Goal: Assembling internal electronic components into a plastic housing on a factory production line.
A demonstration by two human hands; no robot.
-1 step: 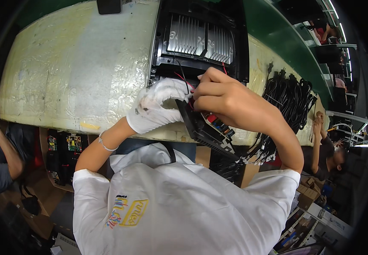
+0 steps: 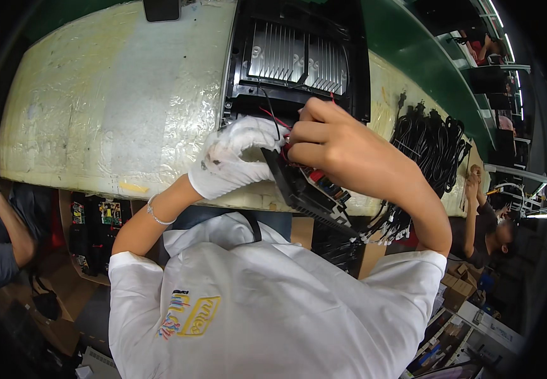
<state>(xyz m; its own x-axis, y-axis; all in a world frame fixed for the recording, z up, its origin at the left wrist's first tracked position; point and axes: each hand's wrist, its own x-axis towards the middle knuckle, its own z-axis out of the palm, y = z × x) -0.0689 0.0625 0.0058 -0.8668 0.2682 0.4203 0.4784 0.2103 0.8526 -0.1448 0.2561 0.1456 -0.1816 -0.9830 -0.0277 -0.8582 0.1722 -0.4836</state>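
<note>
My left hand [image 2: 232, 155], in a white glove with smudges, curls its fingers against the upper end of a tilted black housing [image 2: 311, 202]. A circuit board [image 2: 324, 186] with red, blue and black parts sits in that housing. My bare right hand [image 2: 333, 142] is closed in a pinch at the same end, its fingertips meeting the gloved ones around thin red wires [image 2: 273, 117]. The exact grip is hidden behind the fingers. Just beyond both hands, a larger black casing [image 2: 295, 104] with a finned silver heat sink [image 2: 280, 57] rests on the table.
Bundled black power cables [image 2: 428, 148] lie on the right, their white connectors [image 2: 390, 234] hanging over the edge. A film-covered table [image 2: 109, 95] spreads left. An open carton [image 2: 65, 221] holds circuit boards. A dark flat object [image 2: 162, 9] is at the back. Other people work on both sides.
The black housing has tipped slightly, its lower end shifting a little down and right. My right hand has turned slightly with it; my left hand stays in place.
</note>
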